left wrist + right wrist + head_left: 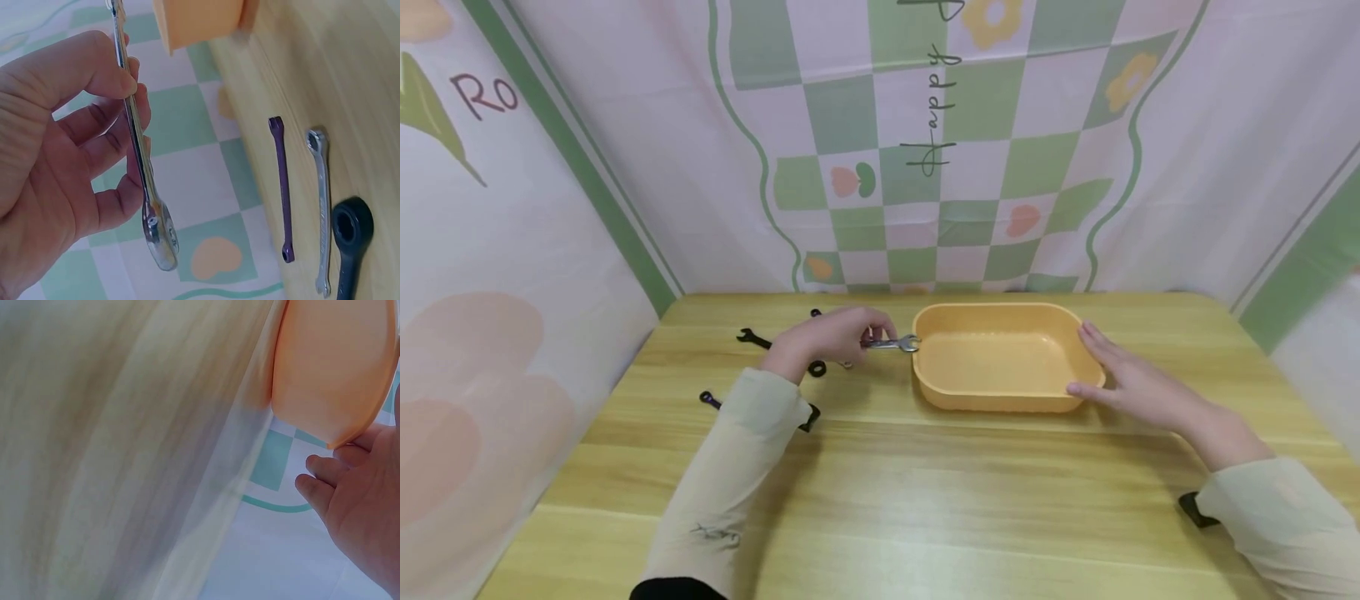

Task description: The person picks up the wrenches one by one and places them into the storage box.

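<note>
In the head view my left hand holds a shiny silver wrench just left of a yellow-orange plastic basin. The wrench's open-ended jaw overlaps the basin's left rim there. Seen from the left wrist, thumb and fingertips pinch the wrench along its shank, its other end hanging down. At the basin's right end rests my right hand, thumb and fingers spread at the rim. The right wrist view has its fingers fairly straight against the outside of the basin.
Several more wrenches lie on the wooden table, left of the basin. Among them are a purple wrench, a silver wrench and a black ring-ended wrench. Behind the table hangs a checkered cloth.
</note>
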{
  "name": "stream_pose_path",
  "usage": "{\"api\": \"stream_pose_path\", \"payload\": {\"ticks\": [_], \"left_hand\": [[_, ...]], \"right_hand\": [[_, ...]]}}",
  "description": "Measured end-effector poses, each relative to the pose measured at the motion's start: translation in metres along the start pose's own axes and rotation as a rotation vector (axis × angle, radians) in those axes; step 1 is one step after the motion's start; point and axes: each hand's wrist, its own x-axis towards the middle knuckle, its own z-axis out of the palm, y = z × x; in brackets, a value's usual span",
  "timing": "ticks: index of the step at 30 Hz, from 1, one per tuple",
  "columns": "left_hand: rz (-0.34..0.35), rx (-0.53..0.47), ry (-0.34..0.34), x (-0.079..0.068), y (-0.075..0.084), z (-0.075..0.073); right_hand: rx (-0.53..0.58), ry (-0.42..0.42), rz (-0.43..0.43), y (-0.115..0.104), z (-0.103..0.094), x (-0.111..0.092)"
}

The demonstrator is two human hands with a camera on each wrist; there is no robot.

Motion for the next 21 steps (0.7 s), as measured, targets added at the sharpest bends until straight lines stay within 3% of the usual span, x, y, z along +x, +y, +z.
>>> {"api": "stream_pose_path", "payload": {"ticks": [5,21], "left_hand": [[-0.007,0.015,0.015,0.005,0.005,0.000],[0.088,0.050,0.029,0.025,0.020,0.001]], "right_hand": [[0.003,0.000,0.006,0.000,-0.001,0.000],[-0.001,-0.001,0.010,-0.001,-0.001,0.000]]}}
